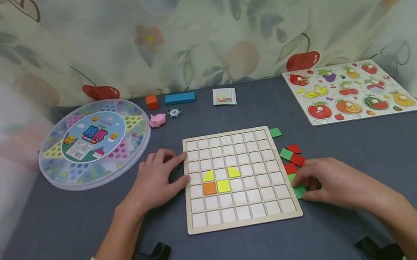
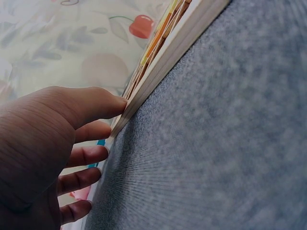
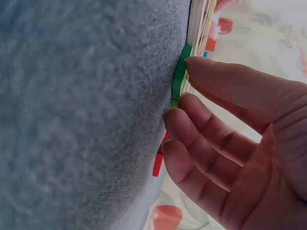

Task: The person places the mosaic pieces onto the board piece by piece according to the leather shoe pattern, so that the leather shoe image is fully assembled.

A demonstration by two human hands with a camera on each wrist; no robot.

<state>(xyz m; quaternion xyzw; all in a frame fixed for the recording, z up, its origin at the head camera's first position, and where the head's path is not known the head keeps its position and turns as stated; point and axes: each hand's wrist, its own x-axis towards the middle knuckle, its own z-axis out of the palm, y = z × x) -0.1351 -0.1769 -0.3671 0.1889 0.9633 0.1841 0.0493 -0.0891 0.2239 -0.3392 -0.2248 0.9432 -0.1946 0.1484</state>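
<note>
Perhaps my spread, empty left hand (image 1: pixel 153 179) jogs the grid board's (image 1: pixel 246 170) left edge, and my half-curled right hand (image 1: pixel 330 182), grip unclear, fumbles the green tile (image 1: pixel 300 192).

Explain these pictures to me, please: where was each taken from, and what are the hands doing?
There is no machine, only a person's left hand and right hand. A head-worn camera took the wide picture; a camera on each wrist took the others. On the table lies a board holding yellow tiles and an orange tile. The left hand touches its edge; the right touches a green tile beside it, though whether it grips is unclear. Beyond lie a disc, pig, blue block, card and fruit board.
</note>
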